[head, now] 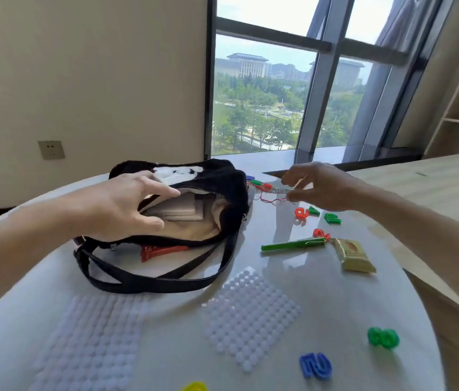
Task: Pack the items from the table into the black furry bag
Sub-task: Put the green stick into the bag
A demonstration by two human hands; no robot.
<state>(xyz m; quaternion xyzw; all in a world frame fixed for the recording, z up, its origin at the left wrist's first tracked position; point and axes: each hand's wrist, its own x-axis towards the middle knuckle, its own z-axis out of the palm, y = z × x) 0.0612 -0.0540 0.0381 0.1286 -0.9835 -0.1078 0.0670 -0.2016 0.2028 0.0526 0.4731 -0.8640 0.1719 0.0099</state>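
operator: item count on the table (335, 306)?

guide: two white dotted sheets (248, 314), side by side at the near edge. seven loose plastic characters (383, 337): three green, two red, one blue character (315, 365), and one yellow character (194, 386) cut by the lower frame edge. one green stick (293, 244). one tan packet (355, 255) at the stick's right end. one red clip (163, 251), partly under the bag. a cluster of coloured pieces (256, 182) lies behind the bag, too blurred to count.

operator: hand pose?

guide: your left hand (121, 207) lies over the near rim of the black furry bag (231, 190). its fingers and thumb are hooked into the mouth, gripping it and holding it spread. your right hand (321, 184) is raised just right of the bag. its fingertips pinch a metal chain (274, 191), and a red cord (267, 199) hangs from the chain. the chain runs toward the bag's right edge.

operator: container status?

guide: the bag lies on its side, left of table centre, with the mouth facing you. two straps (149, 286) loop on the table in front of it. inside you see pale lining and one flat pale piece (177, 214). whether that piece is a pocket or a loose item cannot be told.
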